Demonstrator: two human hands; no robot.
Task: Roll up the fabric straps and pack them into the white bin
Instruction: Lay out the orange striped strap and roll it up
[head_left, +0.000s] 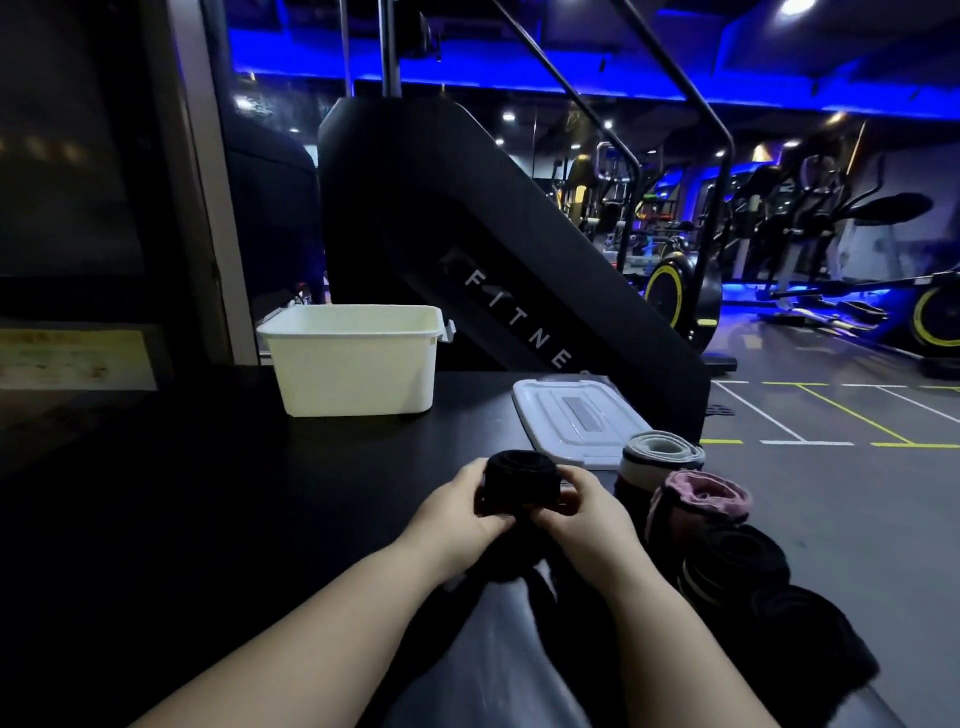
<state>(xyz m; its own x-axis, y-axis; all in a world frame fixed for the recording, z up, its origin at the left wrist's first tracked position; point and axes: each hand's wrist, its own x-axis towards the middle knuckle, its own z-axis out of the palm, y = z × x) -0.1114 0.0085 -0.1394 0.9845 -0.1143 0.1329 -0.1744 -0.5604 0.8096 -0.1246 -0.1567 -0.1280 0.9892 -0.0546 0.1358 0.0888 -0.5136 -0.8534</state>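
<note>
Dark tabletop (208, 493) under blue gym light: my left hand (457, 506) and right hand (587, 512) grip a rolled black strap (522, 478) between them, near me; the white bin (358, 364) stands open farther back.

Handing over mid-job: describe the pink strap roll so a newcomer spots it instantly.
From the white bin on the black table, look right past the flat white lid to the row of rolls. The pink roll is second from the far end, the only pink one, between a grey roll and black rolls.
</note>
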